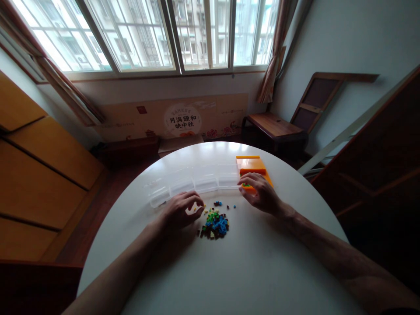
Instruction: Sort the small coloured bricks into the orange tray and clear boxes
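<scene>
Small toy building bricks (216,224) in blue, green, brown and yellow lie in a loose pile on the white table. Just left of the pile, my left hand (182,210) has thumb and forefinger drawn into a pinch, with a small yellow brick (204,206) at the tips. My right hand (260,192) reaches over the near part of an orange box (251,163); its thumb and fingers are apart. Green bricks (246,184) show in the box between those fingers. Clear plastic trays (205,181) stand in a curved row behind the pile.
A few stray bricks (218,203) lie between pile and trays. The round white table (229,275) has a curved far edge. Beyond it stand a wooden chair (275,124), a printed panel (131,118) and barred windows. Orange-brown cabinets (42,162) are on the left.
</scene>
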The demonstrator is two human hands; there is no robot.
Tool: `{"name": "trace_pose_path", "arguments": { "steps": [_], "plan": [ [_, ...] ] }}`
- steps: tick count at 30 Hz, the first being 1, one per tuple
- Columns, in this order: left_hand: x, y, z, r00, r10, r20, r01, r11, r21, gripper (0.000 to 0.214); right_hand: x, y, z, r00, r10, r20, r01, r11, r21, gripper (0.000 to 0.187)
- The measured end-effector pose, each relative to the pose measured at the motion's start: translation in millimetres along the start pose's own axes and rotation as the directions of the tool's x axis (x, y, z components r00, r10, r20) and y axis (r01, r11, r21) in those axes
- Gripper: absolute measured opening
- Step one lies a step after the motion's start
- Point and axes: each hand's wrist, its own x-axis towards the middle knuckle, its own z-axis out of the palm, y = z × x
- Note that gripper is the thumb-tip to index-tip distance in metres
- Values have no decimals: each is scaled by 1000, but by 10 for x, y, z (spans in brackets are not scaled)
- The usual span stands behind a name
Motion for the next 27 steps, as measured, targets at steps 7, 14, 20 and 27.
{"name": "trace_pose_path", "arguments": {
  "steps": [7, 14, 20, 27],
  "plan": [
    [-2, 85, 43, 998, -55, 5, 55, 991, -120, 10, -4, -270, 78, 981, -169, 93, 161, 983, 94, 12],
    [71, 230, 116, 992, -117, -37, 105, 967, -233, 8, 4, -438, 164, 945, -285, 163, 259, 952, 166, 18],
    [100, 226, 212, 994, -106, -35, 91, 950, -297, 5, 9, -456, 211, 928, -323, 184, 293, 940, 175, 16],
    [95, 227, 224, 983, -181, -15, 166, 928, -333, 7, -7, -413, 257, 926, -319, 201, 294, 945, 144, 16]
  ]
}}
